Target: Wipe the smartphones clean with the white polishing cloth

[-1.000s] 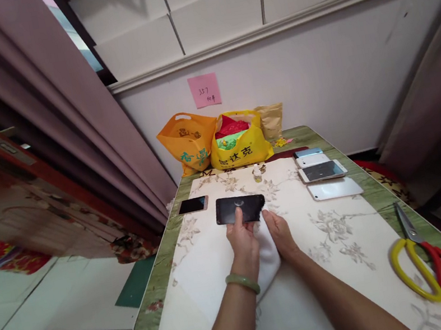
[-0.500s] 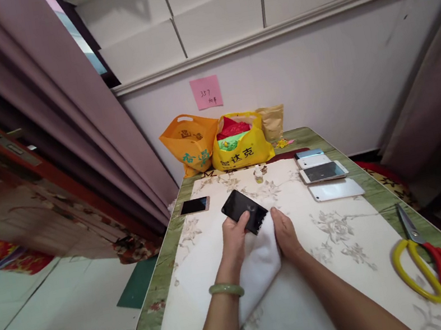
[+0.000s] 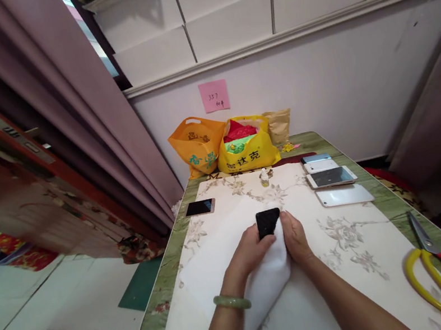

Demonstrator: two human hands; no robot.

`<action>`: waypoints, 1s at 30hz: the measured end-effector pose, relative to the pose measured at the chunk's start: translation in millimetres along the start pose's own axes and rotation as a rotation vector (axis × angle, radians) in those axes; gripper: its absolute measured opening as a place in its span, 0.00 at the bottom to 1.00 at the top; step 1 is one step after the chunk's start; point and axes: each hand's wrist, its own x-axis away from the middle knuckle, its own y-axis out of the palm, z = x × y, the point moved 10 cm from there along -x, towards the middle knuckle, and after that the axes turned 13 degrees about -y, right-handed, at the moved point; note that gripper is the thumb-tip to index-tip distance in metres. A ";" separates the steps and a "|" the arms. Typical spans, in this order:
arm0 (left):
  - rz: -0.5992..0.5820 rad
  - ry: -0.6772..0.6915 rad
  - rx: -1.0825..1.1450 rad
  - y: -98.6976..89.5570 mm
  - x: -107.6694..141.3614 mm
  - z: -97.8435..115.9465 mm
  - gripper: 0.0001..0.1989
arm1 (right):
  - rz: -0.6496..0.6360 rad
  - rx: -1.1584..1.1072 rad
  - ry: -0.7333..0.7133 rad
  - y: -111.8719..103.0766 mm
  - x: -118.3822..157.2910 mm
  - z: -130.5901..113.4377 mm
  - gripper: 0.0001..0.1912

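A black phone (image 3: 268,222) is held above the middle of the table, its dark face up. My left hand (image 3: 252,250) is closed on the phone's left and lower edge, the thumb lying across it. A white cloth (image 3: 268,279) hangs beneath and covers the phone's right corner. My right hand (image 3: 295,234) pinches the cloth at that corner, its fingers partly hidden behind the fabric. A green bangle (image 3: 231,302) circles my left wrist.
One phone (image 3: 200,207) lies at the left; several more, including a white one (image 3: 344,195), line the right. Large scissors (image 3: 431,258) rest at the right edge. A small bottle (image 3: 264,179) stands before an orange bag (image 3: 199,149) and a yellow bag (image 3: 249,157).
The black phone has turned more upright and moved right and down, deeper into the cloth. My left hand has shifted with it. The whole view has shifted slightly.
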 end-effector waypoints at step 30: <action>0.162 -0.276 1.357 -56.1 -3.8 -75.9 0.30 | 0.180 0.143 0.076 -24.5 4.5 1.0 0.22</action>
